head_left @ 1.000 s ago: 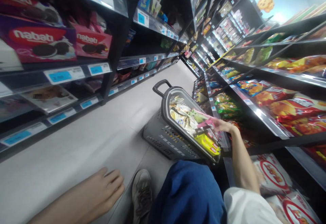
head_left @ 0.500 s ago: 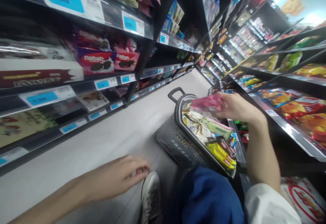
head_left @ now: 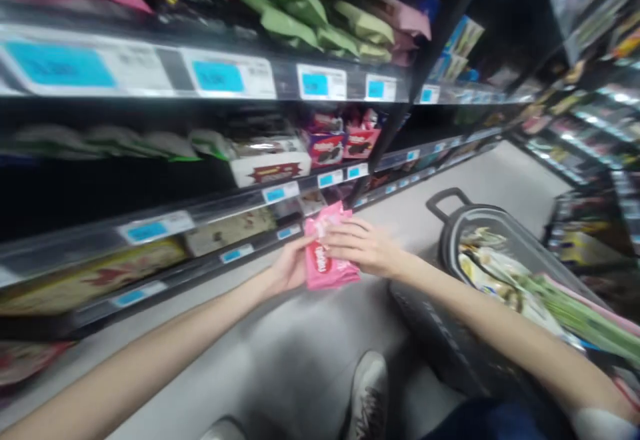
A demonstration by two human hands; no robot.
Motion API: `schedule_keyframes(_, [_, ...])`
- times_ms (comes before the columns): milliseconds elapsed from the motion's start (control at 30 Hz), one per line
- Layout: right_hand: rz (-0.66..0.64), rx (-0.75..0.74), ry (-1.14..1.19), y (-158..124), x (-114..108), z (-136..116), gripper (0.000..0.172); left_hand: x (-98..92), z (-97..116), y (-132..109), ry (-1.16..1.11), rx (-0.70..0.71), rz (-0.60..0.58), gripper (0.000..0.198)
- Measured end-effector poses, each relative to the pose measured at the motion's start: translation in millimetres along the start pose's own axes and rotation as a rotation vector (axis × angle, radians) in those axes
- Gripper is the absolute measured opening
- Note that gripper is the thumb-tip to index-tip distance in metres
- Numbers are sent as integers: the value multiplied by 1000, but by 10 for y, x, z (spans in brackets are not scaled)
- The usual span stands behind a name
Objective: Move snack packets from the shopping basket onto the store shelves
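Note:
A pink snack packet (head_left: 333,270) with a red label is held between both hands, over the floor beside the left shelves. My left hand (head_left: 293,263) grips its left edge, fingers partly hidden behind it. My right hand (head_left: 367,247) lies across the packet's upper right front, its fingers against the wrapper. To the right, a dark basket (head_left: 453,233) with a raised handle holds several packets, among them a green one (head_left: 565,303). Pink and purple boxes, the pink box (head_left: 361,143) on the right, sit on the shelf behind the packet.
Shelves with blue price tags run along the left, their lower shelf edge (head_left: 200,210) close to my left forearm. A shoe (head_left: 369,393) is on the grey floor (head_left: 280,347) at the bottom. More stocked shelves stand at the far right.
The view has turned left. My right hand has brought the pink packet from above the basket to the left, and my left hand has taken hold of it too.

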State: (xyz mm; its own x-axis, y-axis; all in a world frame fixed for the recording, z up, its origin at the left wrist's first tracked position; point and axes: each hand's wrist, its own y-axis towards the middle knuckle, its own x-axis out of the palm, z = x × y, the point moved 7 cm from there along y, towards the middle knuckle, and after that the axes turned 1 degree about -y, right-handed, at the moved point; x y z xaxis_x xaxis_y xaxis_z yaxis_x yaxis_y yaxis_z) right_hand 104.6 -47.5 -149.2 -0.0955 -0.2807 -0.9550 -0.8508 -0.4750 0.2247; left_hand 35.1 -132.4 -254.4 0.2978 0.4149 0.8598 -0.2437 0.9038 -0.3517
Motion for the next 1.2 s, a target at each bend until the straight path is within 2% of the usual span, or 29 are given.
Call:
schedule_keyframes(100, [238, 224, 158, -130, 23, 248, 33, -54, 62, 69, 50, 136, 0, 34])
schedule_keyframes(200, [537, 639, 473, -371, 66, 555, 35, -80, 138, 107, 87, 276, 64, 39])
schedule_keyframes(300, [616, 1025, 1025, -557, 388, 689, 25, -82, 193, 113, 120, 389, 129, 43])
schedule_keyframes(367, [598, 1157, 1295, -581, 543, 650, 24, -74, 212, 109, 160, 432, 159, 45])
schedule_keyframes(433, [570, 1201, 1351, -564, 554, 607, 32, -78, 220, 106, 199, 442, 196, 46])
schedule_keyframes(500, [490, 1200, 1257, -525, 502, 574, 41, -79, 225, 110, 251, 425, 222, 48])
schedule_keyframes(567, [412, 1174, 1118, -486, 446, 548, 42, -59, 239, 122, 335, 403, 215, 50])
schedule_keyframes(667, [369, 1159, 1058, -472, 459, 511, 42, 10, 285, 143, 522, 361, 155, 52])
schedule_keyframes(767, [381, 1229, 1175, -527, 562, 487, 43, 117, 357, 159, 674, 266, 23, 53])
schedule_keyframes(900, [438, 1224, 1308, -529, 576, 479, 46, 252, 545, 117, 864, 126, -184, 63])
schedule_keyframes(1000, [511, 1187, 1368, -503, 507, 493, 45, 314, 737, 53, 983, 92, -274, 77])
schedule_keyframes(1067, [603, 1166, 1405, -497, 446, 511, 44, 329, 863, 19, 1051, 95, -274, 79])
schedule_keyframes(1200, [798, 1155, 1454, -524, 360, 532, 53, 338, 1069, -20, 1197, 106, -220, 65])
